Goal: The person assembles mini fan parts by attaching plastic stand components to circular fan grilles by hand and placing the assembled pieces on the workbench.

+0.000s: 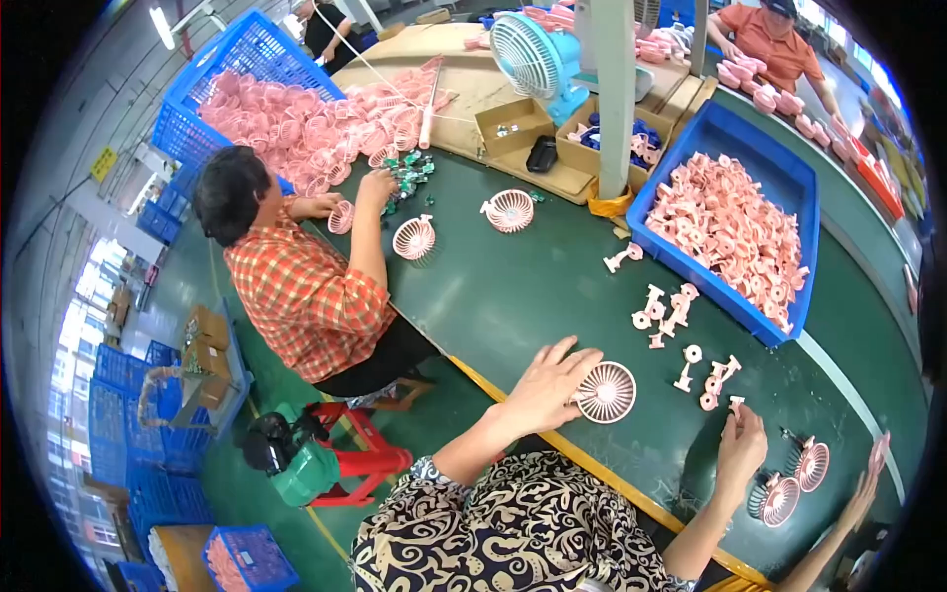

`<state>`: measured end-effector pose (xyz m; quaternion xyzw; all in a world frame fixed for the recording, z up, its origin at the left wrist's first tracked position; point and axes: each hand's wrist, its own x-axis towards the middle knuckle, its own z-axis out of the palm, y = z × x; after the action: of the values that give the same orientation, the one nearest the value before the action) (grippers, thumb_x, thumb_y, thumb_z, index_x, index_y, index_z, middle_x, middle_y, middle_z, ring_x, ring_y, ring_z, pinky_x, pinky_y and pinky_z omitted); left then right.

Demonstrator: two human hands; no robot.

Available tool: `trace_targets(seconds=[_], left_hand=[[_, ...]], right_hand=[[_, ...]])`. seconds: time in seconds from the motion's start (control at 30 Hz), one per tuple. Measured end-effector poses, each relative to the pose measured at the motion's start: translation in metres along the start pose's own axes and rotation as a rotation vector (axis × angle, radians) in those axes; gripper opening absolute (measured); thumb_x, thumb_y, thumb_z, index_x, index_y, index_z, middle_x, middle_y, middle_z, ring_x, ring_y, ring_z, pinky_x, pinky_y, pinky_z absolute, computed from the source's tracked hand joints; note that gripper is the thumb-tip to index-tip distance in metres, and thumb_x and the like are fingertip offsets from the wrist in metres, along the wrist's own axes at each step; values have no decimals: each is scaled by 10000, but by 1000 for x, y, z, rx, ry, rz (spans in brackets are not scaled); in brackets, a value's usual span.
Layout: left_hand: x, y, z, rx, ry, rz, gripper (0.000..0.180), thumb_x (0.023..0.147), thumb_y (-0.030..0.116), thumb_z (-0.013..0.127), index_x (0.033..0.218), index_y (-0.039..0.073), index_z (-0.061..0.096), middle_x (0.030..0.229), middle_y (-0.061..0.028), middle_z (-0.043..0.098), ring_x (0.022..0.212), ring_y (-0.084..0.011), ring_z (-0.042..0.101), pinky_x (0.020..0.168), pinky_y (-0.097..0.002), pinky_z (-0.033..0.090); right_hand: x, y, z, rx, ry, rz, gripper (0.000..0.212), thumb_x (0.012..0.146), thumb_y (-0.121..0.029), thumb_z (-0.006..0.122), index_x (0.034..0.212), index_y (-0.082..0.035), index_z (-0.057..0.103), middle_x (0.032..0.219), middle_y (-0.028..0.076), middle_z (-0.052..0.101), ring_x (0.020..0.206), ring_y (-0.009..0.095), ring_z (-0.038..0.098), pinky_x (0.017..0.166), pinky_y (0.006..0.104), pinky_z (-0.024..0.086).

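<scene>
My left hand [554, 387] grips the left side of a round pink fan grille [608, 393] with radial slats, resting at the table's near edge. My right hand [742, 449] is closed at its fingertips on a small pink plastic part [736, 403]. Just beyond it lie several loose pink parts [710, 385] with a ring at one end, and another group [674, 311] sits farther back. Two more pink grilles [777, 500] stand to the right of my right hand.
A blue tray [648, 219] heaped with pink parts stands at the back right. At left, a co-worker in a checked shirt [301, 306] handles a pink grille beside small green pieces [409, 173]. Another person's hand [863, 496] reaches in at right. A post [614, 109] rises behind.
</scene>
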<state>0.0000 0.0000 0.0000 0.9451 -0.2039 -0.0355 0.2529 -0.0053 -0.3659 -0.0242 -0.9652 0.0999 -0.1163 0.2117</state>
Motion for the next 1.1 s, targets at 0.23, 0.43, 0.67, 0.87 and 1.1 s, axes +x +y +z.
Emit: trace_targets(seconds=[0.23,0.43,0.67,0.87,1.1], left_hand=[[-2,-13,4,86,138,35,579,813,151,751,1363,93,577,1222,-118,678,1289,-375,525,1076,-507,405],[1,-7,-4,236,295,-160,294,771,179,794,1047,90,751,900,-61,741,943,-281,630,818,-442,455],[5,-4,4,103,199,-169,198,801,129,788,992,89,752,737,-49,684,818,-288,639,789,-433,471],[0,5,-4,21,18,-180,212,806,137,785,1009,82,753,756,-46,704,824,-284,646,799,-431,478],[-3,4,-9,32,-6,-209,233,796,178,808,1005,84,766,734,-50,710,802,-283,648,790,-431,484]], right_hand=[[-36,3,13,289,59,35,262,993,-56,638,1240,-2,708,828,68,673,659,139,608,599,314,486],[-56,-20,22,598,-67,102,407,1000,16,612,1406,-17,610,1057,81,748,878,103,676,780,247,530],[-60,-24,14,378,86,213,405,948,-82,727,1346,-47,659,1035,71,679,723,128,580,691,275,500],[-64,-12,13,65,228,5,378,903,-98,776,1271,-61,696,1193,157,621,965,293,669,817,377,555],[-65,-14,7,233,202,134,390,930,-86,759,1305,-35,665,1212,138,622,888,205,659,731,319,552]])
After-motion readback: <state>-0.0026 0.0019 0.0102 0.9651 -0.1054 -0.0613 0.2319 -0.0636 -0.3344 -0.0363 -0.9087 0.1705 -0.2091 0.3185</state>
